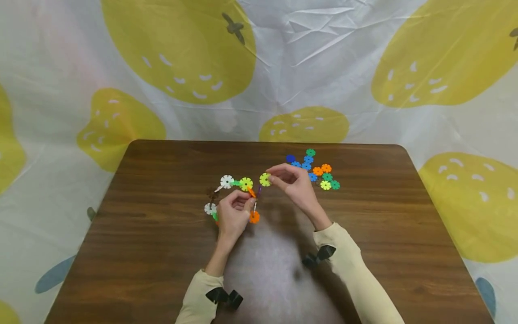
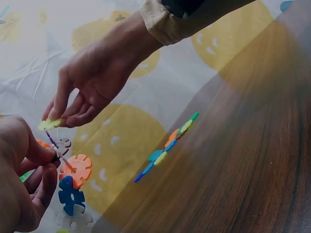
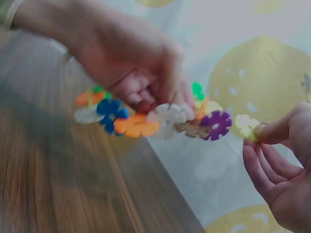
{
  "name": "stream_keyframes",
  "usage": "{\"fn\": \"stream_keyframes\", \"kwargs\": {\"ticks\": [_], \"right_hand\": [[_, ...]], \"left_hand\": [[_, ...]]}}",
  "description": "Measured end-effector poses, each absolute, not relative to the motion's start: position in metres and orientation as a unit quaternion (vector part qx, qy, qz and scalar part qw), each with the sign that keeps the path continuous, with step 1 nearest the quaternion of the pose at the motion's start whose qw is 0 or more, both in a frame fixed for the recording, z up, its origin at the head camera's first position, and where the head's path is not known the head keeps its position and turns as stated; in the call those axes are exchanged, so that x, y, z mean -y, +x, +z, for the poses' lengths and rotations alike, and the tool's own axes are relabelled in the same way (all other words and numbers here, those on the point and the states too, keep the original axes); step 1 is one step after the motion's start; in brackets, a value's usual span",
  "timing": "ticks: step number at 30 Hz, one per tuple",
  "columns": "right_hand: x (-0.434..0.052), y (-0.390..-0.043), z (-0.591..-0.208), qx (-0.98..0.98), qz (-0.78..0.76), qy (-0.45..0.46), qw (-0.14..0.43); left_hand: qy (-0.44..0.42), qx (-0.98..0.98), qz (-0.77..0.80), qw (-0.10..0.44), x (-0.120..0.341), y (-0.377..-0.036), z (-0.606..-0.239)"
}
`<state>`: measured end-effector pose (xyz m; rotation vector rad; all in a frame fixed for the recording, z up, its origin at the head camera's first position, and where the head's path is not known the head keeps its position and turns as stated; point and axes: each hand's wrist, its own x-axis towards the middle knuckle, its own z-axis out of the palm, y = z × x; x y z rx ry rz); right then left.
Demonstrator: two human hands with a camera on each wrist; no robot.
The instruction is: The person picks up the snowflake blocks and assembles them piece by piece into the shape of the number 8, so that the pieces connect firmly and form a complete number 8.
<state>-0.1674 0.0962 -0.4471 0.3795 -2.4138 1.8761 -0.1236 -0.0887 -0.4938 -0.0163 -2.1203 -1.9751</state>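
Plastic snowflake discs, many colours. Left hand (image 1: 234, 213) has its grip clamped on a joined chain (image 1: 238, 185) of discs, held just above the bench (image 1: 162, 234) near its centre. Right hand (image 1: 293, 182) pinches one yellow-green disc (image 1: 265, 179) at the chain's 3 o'clock end, close to a purple disc (image 3: 217, 123) but not yet slotted in. Loose pile (image 1: 317, 170) lies at 2 o'clock of the hands, well short of used up. Judged: chain partly built, roughly half the pieces left.
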Motion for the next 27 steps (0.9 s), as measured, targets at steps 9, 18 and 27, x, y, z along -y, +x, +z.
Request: {"fn": "stream_keyframes", "kwargs": {"ticks": [9, 18, 27], "right_hand": [[-0.089, -0.163, -0.452, 0.792, 0.596, 0.125, 0.041], [-0.080, -0.156, -0.460, 0.768, 0.626, 0.118, 0.055], [-0.072, -0.146, -0.441, 0.774, 0.619, 0.121, 0.062]], "left_hand": [[-0.015, 0.740, -0.659, 0.134, 0.093, -0.123, -0.494], [0.012, 0.731, -0.665, 0.153, 0.091, -0.120, -0.490], [0.048, 0.702, -0.693, 0.153, 0.085, -0.120, -0.491]]}}
